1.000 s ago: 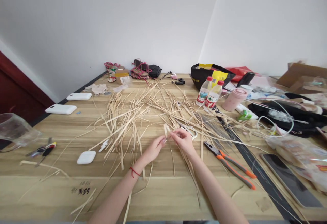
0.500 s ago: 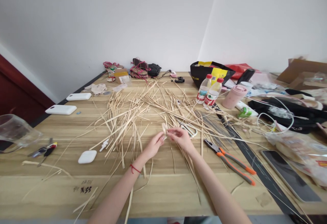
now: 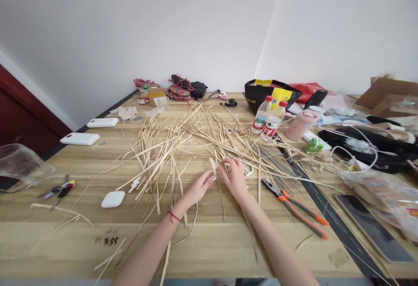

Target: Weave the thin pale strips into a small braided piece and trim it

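Note:
Over the middle of the table, my left hand pinches a short, pale, flat straw strip between thumb and fingers. The strip stands up from the fingertips, its lower part hidden by them. Close on its right is my right hand, fingers curled with the tips bent toward the strip. Whether those tips grip anything is hard to make out. Behind both hands spreads a loose heap of long straw strips. Partly hidden behind my right hand lies a pale metal loop.
Pliers with orange and grey handles lie at the right, near a phone. Two red-capped bottles and a pink cup stand behind. A white earphone case, small scissors and a clear container are leftward.
My right hand has shifted slightly right, its fingers more curled and farther from my left fingertips. The strip now stands more upright and shows more of its length in my left hand.

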Action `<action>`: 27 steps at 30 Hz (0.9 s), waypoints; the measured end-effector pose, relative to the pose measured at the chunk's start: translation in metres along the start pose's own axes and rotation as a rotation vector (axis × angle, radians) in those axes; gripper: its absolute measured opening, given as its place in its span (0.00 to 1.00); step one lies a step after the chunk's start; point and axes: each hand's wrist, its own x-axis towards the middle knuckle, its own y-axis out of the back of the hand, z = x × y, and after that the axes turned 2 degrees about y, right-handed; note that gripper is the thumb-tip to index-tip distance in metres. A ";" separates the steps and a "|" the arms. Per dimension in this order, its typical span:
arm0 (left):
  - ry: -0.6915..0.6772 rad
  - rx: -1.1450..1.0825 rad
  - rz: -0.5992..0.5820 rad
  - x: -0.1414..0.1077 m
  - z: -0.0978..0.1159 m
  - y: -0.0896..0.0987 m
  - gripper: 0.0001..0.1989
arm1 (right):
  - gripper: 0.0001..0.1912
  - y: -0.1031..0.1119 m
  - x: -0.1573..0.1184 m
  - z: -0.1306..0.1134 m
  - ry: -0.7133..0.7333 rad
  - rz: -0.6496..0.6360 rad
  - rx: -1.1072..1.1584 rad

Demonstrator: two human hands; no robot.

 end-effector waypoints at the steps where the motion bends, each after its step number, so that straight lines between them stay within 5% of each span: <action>1: -0.019 0.019 -0.003 -0.001 0.001 0.000 0.20 | 0.14 0.000 0.001 -0.002 0.008 -0.020 -0.013; 6: -0.098 0.105 -0.024 -0.002 0.007 0.000 0.19 | 0.19 -0.011 0.022 -0.006 -0.040 -0.221 0.162; 9: -0.083 0.143 -0.032 -0.002 0.009 0.001 0.18 | 0.19 -0.011 0.052 -0.012 -0.118 -0.238 0.410; 18: 0.008 -0.115 -0.061 0.002 0.005 0.004 0.21 | 0.12 0.034 0.135 -0.042 -0.047 0.056 0.389; 24: 0.053 -0.162 -0.063 0.005 0.001 0.009 0.23 | 0.22 0.055 0.140 -0.050 0.051 0.257 0.450; 27: 0.057 -0.202 -0.053 0.006 -0.002 0.011 0.23 | 0.12 0.058 0.120 -0.049 0.131 0.246 0.355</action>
